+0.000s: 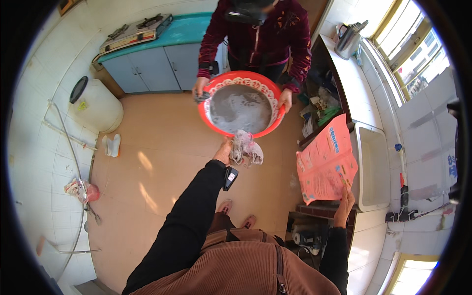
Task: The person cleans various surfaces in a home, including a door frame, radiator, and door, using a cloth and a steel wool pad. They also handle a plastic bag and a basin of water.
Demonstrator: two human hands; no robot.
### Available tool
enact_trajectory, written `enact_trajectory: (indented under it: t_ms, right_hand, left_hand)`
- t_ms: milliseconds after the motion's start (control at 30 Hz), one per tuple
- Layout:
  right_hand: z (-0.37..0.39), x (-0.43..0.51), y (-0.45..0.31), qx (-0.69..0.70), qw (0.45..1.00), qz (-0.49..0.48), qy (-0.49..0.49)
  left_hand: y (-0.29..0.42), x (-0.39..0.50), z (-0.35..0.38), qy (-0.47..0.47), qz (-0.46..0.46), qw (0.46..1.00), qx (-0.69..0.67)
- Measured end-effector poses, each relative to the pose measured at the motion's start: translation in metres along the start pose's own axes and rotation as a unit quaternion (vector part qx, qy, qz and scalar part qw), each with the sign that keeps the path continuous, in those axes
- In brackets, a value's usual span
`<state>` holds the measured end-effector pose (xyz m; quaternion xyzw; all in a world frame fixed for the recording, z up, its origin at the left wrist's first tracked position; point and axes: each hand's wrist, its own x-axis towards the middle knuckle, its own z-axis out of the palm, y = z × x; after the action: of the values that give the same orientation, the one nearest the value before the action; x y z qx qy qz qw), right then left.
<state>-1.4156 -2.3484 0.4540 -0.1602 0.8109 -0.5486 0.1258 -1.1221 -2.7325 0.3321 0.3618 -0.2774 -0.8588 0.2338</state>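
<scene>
My left hand [224, 150] grips a wet grey rag [245, 147] at the near rim of a red plastic basin [277, 127], which holds cloudy grey water [239, 108]. Whether my hand also holds the rim cannot be told. Another person [254, 40] stands opposite with a hand at each side of the basin, and a dark scouring pad or cloth [201, 97] is under one of those hands. My right hand [344, 206] pinches the lower edge of a pink plastic bag [326, 162] that bears printing. The bag is held up beside the sink.
A white sink [389, 169] is at the right, with a metal kettle [348, 40] on the counter beyond. A gas stove [134, 33] stands on the teal counter [184, 27]. Along the left wall are a large white barrel [101, 107], white shoes [111, 145] and a small pink bin [93, 192].
</scene>
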Motion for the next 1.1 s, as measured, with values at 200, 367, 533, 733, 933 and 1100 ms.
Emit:
enact_trajectory:
  t_ms: [200,367,533,733,933,1100]
  right_hand:
    - [-0.028,-0.051,0.019,-0.069,0.997,0.007,-0.021]
    - [-0.04,-0.093,0.058,-0.055,0.998,0.023,-0.02]
    - [-0.049,-0.111,0.086,-0.079,0.995,0.068,-0.009]
    - [-0.04,-0.112,0.087,0.015,0.997,0.065,-0.038]
    - [-0.007,-0.099,0.048,-0.053,0.997,0.01,-0.061]
    - [0.027,-0.081,0.007,0.002,0.999,-0.018,-0.037]
  left_hand:
    - [0.001,-0.013,-0.059,0.048,0.023,0.992,-0.111]
    - [0.02,-0.075,-0.105,0.045,-0.103,0.989,-0.096]
    - [0.027,-0.111,-0.109,0.029,-0.072,0.995,0.06]
    - [0.004,-0.116,-0.104,0.031,-0.065,0.997,0.009]
    - [-0.004,-0.11,-0.09,-0.033,-0.106,0.992,-0.067]
    - [-0.006,-0.096,-0.066,-0.088,-0.117,0.989,-0.035]
